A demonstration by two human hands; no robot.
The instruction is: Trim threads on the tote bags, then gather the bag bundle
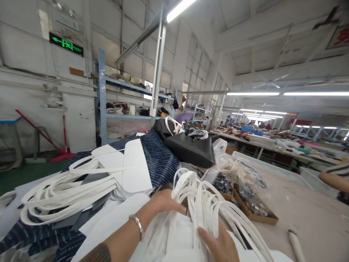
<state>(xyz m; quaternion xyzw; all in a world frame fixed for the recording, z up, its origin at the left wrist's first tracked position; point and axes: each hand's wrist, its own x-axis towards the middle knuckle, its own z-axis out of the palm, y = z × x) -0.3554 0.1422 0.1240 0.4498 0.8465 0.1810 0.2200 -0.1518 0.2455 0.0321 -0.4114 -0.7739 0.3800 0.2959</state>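
Note:
My left hand [163,203], with a silver bracelet on the wrist, rests on a bundle of white strap loops [209,203] and presses into their left side. At the bottom edge my right hand [220,245] grips the same straps from the near side, over a white bag panel [177,236]. A second heap of white straps [71,185] lies to the left on white cut pieces [133,167] and dark blue striped fabric [160,160].
Black handbags [191,147] are piled behind the straps. Cardboard trays with bagged metal hardware [245,196] sit to the right on the worktable [308,218]. A white-handled tool [296,245] lies at the bottom right. Another person's arm [334,180] shows at the right edge. Shelving [128,109] stands behind.

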